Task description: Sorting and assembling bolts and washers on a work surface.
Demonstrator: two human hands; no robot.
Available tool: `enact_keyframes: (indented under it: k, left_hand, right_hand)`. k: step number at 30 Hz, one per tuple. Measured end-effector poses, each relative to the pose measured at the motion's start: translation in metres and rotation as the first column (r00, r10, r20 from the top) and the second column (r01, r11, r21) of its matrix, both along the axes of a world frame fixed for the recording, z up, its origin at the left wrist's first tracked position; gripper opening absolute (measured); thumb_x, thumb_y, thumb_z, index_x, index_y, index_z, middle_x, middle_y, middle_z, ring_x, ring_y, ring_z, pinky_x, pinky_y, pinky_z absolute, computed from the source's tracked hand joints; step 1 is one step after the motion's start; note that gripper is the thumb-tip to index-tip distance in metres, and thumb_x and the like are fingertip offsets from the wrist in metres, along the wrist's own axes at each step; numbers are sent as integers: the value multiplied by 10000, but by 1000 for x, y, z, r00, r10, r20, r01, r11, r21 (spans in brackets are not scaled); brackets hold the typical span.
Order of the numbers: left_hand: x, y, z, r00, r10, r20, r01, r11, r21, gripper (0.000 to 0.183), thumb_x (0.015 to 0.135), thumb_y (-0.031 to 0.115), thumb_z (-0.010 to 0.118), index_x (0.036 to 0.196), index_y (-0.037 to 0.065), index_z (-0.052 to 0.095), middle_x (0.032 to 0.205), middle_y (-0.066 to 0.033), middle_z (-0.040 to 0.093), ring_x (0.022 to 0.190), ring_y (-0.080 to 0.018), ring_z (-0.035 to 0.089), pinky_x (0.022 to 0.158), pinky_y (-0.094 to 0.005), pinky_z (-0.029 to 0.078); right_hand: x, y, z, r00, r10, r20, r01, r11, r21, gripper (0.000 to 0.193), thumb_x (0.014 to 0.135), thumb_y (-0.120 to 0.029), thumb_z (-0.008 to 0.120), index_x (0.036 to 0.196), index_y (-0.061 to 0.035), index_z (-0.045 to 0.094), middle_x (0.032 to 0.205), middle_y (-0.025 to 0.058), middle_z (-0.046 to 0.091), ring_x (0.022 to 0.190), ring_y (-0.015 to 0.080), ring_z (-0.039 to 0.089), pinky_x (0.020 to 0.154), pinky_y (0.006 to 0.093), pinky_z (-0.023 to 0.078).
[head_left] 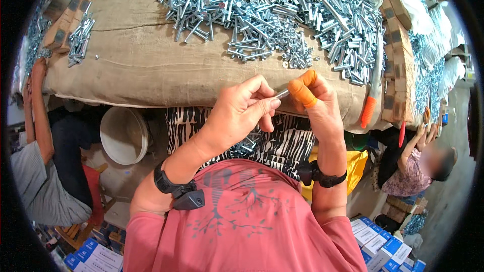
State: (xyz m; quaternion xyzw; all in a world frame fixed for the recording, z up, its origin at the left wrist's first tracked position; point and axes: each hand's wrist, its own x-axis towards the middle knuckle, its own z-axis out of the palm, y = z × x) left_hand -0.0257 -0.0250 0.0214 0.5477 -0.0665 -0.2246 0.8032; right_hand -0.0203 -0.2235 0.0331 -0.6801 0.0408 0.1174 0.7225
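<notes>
steel, stiff and slick: that small metal sleeve (282, 93) is light, so keep your left hand (242, 113) fingers pinched around its end, right hand (317, 106) fingertips clamped on the other.

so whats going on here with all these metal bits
A person in a red shirt sits at a burlap-covered table heaped with a pile of silvery metal sleeves and bolts. Their left hand and right hand, which wears orange finger covers, hold one small metal piece between the fingertips, just in front of the table edge. More pieces lie in their lap. Other people sit on either side.
</notes>
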Motion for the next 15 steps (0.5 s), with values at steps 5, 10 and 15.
enact_keyframes:
  k: [5,10,15]
  left_hand:
    - [-1,-1,4,999,-24,-25,23,999,-39,75,936,41,586,934,-17,537,757,-56,597,616,-106,639,550,-228,523]
    - [-10,-5,10,1000,-19,5,19,1000,-11,76,939,46,584,932,-17,541,768,-53,599,615,-103,638,552,-224,515]
    - [-11,-7,12,995,64,74,-67,997,34,78,948,57,577,940,-10,537,770,-49,595,613,-90,630,551,-218,504]
  right_hand:
    - [-10,3,1,982,-174,-80,190,940,285,120,939,-191,639,934,-74,613,744,-38,564,638,30,490,548,200,382]
    - [-21,6,-1,988,-113,106,118,992,-43,217,999,-252,536,952,-56,616,684,-42,544,538,30,457,481,184,354]
    - [-24,16,2,941,-302,149,301,953,35,320,1011,-278,502,1210,-40,581,734,-3,572,529,51,477,473,198,379]
